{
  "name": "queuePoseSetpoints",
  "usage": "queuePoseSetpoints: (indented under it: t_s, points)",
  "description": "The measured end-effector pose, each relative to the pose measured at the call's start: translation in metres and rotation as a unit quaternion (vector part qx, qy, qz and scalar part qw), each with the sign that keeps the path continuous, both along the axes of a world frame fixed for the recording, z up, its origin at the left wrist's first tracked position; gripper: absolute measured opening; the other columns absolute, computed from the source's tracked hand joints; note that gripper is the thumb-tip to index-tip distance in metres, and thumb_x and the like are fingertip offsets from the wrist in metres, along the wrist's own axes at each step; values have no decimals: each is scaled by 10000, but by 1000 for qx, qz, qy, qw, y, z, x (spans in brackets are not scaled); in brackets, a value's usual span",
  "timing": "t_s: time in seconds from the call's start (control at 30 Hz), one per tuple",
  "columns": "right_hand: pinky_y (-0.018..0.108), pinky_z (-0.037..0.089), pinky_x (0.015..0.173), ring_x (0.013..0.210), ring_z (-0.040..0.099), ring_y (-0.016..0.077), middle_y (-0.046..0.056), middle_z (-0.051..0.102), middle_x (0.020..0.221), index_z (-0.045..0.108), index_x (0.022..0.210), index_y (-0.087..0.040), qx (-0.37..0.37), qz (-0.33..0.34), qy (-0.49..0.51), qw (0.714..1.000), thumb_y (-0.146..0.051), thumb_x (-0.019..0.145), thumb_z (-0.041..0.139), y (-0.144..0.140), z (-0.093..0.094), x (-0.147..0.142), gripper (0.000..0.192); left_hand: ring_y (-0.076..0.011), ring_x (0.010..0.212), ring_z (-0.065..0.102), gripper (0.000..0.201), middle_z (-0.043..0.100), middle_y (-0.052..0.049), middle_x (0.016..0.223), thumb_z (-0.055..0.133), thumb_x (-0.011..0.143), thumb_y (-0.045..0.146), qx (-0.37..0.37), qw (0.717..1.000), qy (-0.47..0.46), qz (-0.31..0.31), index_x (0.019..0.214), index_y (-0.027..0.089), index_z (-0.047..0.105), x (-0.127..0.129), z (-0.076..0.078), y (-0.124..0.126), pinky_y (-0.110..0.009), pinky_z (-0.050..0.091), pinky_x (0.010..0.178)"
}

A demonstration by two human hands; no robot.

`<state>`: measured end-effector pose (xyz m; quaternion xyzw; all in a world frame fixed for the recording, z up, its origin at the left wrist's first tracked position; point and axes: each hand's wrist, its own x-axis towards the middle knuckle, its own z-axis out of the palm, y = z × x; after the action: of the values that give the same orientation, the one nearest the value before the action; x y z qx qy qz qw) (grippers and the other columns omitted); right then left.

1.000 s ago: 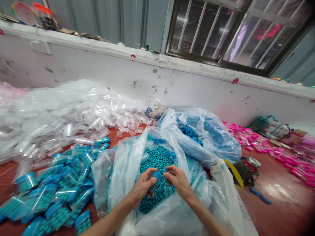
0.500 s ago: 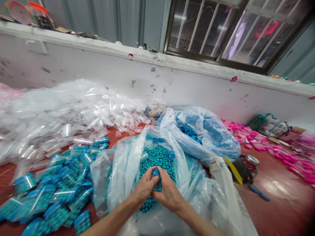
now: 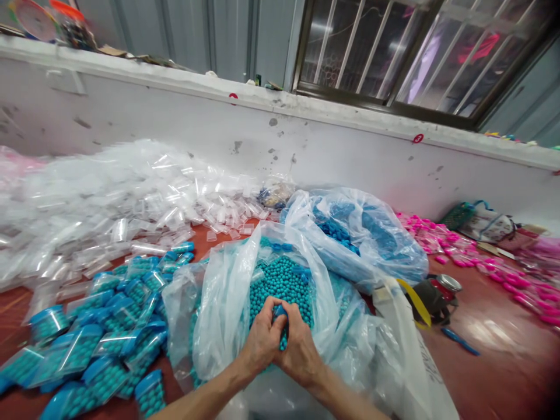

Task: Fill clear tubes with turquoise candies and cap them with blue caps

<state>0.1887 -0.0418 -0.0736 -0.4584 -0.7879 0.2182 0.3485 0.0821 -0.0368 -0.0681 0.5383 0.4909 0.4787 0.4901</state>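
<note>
My left hand [image 3: 261, 341] and my right hand [image 3: 301, 349] press together over a large clear plastic bag [image 3: 227, 297] filled with teal beads [image 3: 280, 283]. Both hands clasp one small container with a blue cap [image 3: 279, 311], which shows only as a blue patch between the fingers. The container's body is hidden by my fingers. To the left lies a pile of small filled packets with blue caps [image 3: 100, 344], each holding teal beads.
A big heap of empty clear containers [image 3: 109, 198] covers the back left. A second bag of blue caps [image 3: 359, 233] sits behind. Pink packets [image 3: 472, 262] spread on the right. A tape dispenser [image 3: 433, 297] and blue pen [image 3: 459, 343] lie on the red floor.
My hands were apart with the small blue-capped container between the fingertips; they have closed together around it and pulled slightly nearer to me.
</note>
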Motion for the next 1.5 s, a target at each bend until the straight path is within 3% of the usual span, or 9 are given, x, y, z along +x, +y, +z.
queuePoseSetpoints:
  t_s: [0.27,0.47,0.53,0.67,0.77,0.97,1.1,1.3,1.5]
  points:
    - [282,432,700,766,588,166,52,623,896,504,1140,-172,-126,31,-146,981,-243,799,525,43,29,48,348,-113,529,462,353,508,37,648,418,798,408,-3,971,229,70,1091,216,463,-97,51,-2,-214,395,520]
    - [275,388,616,768,615,237,80,662,800,608,836,-182,-104,41,-404,908,-297,724,613,34,14,49,160,-344,878,543,551,575,-177,994,355,828,383,60,692,650,308,1290,84,383,-169,74,-22,-428,432,713]
    - [272,383,594,744,621,242,87,668,783,610,815,-174,-121,58,-433,891,-269,695,630,32,9,42,154,-318,877,555,512,581,-169,1011,337,837,366,92,719,618,305,1263,97,426,-156,69,-26,-393,435,722]
    - [251,384,583,739,607,200,47,655,747,591,728,-170,-172,57,-341,922,-185,687,577,42,2,38,46,-161,610,563,312,615,-14,704,429,793,346,54,934,328,127,1016,208,598,-95,45,-21,-247,424,608]
    - [212,387,486,552,558,126,-14,576,583,518,689,-167,-288,-2,-186,939,-179,718,505,53,-1,42,34,-114,480,488,282,544,33,596,469,743,257,-22,985,169,14,995,196,580,-50,23,-10,-215,371,501]
    - [202,435,389,441,538,83,-21,575,677,406,754,-181,-507,-20,194,840,-365,718,526,53,1,40,223,-107,400,493,373,553,17,632,561,663,365,-290,956,-20,-38,950,135,503,-8,-10,4,-217,334,402]
    - [212,449,403,446,565,93,-14,593,716,391,786,-186,-537,20,262,801,-453,689,529,42,-6,30,316,-119,597,548,353,585,-27,719,510,698,463,-251,964,-85,25,812,130,539,1,-18,6,-203,384,499]
    - [180,390,404,436,532,82,-5,592,658,472,724,-158,-499,57,53,863,-272,737,442,37,-9,27,119,-158,742,578,225,607,-37,784,326,815,289,-144,979,138,31,824,168,516,-11,-13,24,-261,442,635]
    - [267,416,778,857,563,158,79,611,889,566,861,-142,-74,-23,-151,985,-123,845,330,88,3,41,237,-284,959,561,244,621,-179,970,436,723,91,-86,853,501,-121,948,96,529,-12,-16,33,-380,393,816]
